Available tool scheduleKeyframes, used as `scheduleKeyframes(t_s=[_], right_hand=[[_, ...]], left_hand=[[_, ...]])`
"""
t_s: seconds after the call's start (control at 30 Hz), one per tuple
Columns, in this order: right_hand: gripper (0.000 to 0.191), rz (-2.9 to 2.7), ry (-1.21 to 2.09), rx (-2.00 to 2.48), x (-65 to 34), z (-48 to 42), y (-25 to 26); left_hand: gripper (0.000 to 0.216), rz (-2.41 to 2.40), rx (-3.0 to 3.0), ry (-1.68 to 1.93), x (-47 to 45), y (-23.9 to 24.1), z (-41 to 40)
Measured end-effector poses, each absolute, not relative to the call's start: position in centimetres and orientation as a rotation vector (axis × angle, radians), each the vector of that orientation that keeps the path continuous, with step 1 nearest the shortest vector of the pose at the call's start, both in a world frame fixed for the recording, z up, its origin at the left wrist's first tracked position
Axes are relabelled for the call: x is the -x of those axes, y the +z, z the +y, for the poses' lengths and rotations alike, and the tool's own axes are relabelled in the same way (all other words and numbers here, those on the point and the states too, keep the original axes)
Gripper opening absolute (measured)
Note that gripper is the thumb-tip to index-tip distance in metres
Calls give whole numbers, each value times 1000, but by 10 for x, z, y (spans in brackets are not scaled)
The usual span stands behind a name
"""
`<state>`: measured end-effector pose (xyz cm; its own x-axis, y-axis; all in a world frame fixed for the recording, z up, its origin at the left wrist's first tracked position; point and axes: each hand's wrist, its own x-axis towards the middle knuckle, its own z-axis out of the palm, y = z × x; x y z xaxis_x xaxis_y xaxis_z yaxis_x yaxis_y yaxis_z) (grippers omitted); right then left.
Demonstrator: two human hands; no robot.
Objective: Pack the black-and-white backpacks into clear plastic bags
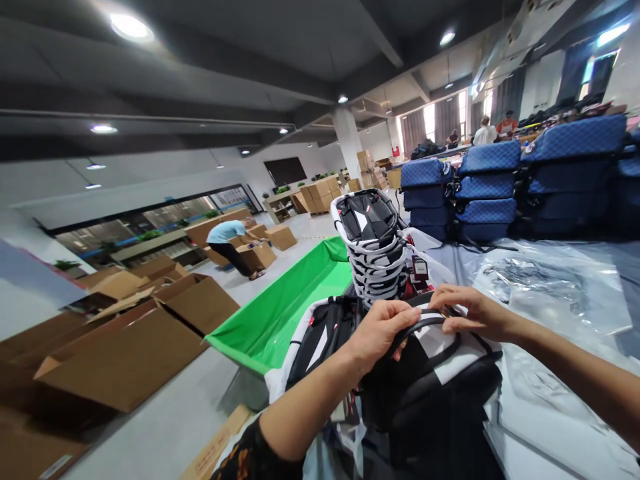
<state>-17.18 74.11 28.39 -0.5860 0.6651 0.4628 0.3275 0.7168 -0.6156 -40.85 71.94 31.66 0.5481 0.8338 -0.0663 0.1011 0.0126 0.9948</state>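
Note:
A black-and-white bag [425, 407] stands in front of me, its upper part between my two hands. My left hand [383, 333] is closed, thumb and fingers pinching the dark piped edge at the bag's top. On the other side, my right hand [473, 312] pinches the same top part near a small brassy spot, too small to make out. Just beyond my hands rises a stack of black-and-white bags [377, 263] with white rims. Another such bag [320, 337] leans beside my left forearm. A printed hang tag [420, 268] shows by the stack.
Left of the bags is a green-lined bin [280, 300]. Open cardboard boxes [145, 333] cover the floor further left, where a person [230, 237] bends over a carton. Clear plastic bags [555, 287] lie on the table at right, before stacked blue cases [487, 180].

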Motion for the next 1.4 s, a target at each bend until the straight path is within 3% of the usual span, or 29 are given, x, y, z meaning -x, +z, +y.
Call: scheduleKeyframes(t_s=[0.27,0.37,0.57,0.67,0.8,0.97,1.13,1.27,1.4], right_hand=[[71,-1784,554,1094,151,790,254],[66,-1571,571,1290,114,781,226],[62,-1644,913,1750,55,669,74],[55,-1580,952,1878,64,614,2],[43,-1573,854,1939,92,587,-53],[45,-1557,602,2006,105,585,-84],[37,-1586,597,2064,100,582,-99],[39,-1535,603,2147,98,582,-107],[44,-1583,608,2061,96,587,-104]], left_hand=[[45,992,-1407,1098,402,327,774],[36,1118,-1248,1076,402,331,803],[44,1113,-1374,1093,426,306,807],[49,1065,-1498,1236,427,291,801],[38,1063,-1539,1308,416,286,804],[42,995,-1516,997,432,299,820],[32,938,-1555,817,458,308,828],[42,1100,-1769,674,451,316,829],[55,1173,-2176,815,438,320,816]])
